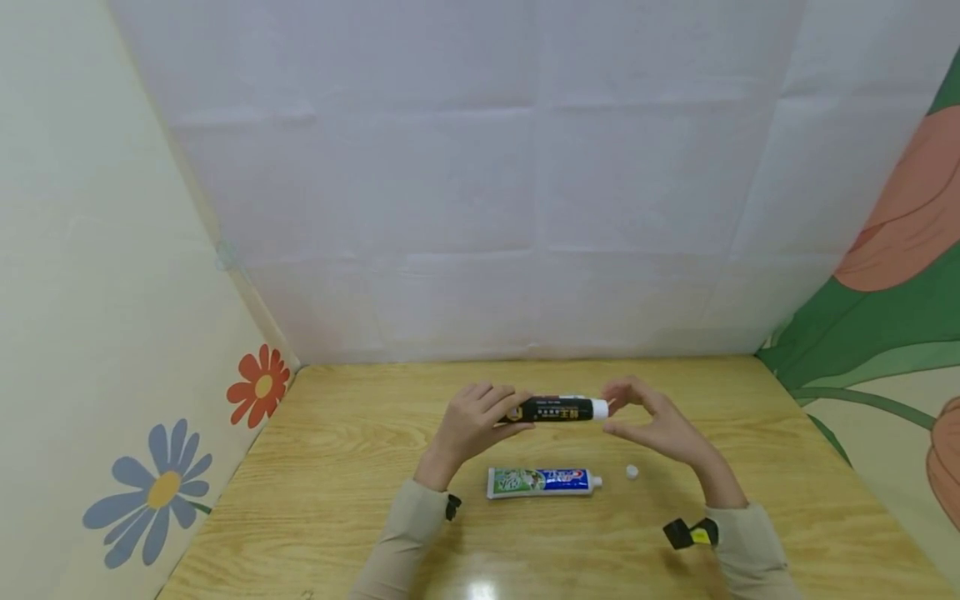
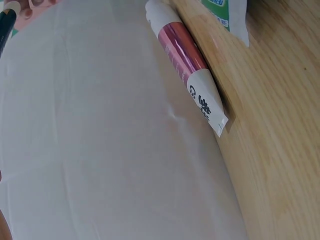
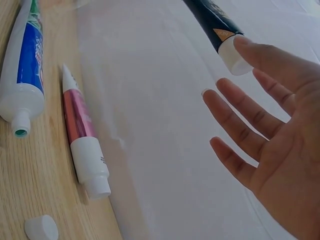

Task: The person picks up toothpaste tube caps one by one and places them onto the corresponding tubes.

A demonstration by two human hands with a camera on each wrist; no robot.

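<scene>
My left hand point(image 1: 467, 423) grips the body of a black toothpaste tube point(image 1: 555, 409), held level above the table with its white cap point(image 1: 600, 409) pointing right. Around the cap end, my right hand point(image 1: 666, 427) has its thumb and fingers spread. In the right wrist view the thumb overlaps that cap while the other fingers point(image 3: 240, 120) stand apart from it. Below the held tube lies a green and blue toothpaste tube point(image 1: 542, 482), its nozzle point(image 3: 21, 127) uncapped. A small white cap point(image 1: 632, 472) rests to its right.
A pink and white tube point(image 3: 82, 120) lies farther back on the wooden table point(image 1: 360, 467), mostly hidden behind the black one in the head view. White sheeting point(image 1: 480, 208) rises behind the table. Flower-patterned walls point(image 1: 161, 492) stand at both sides.
</scene>
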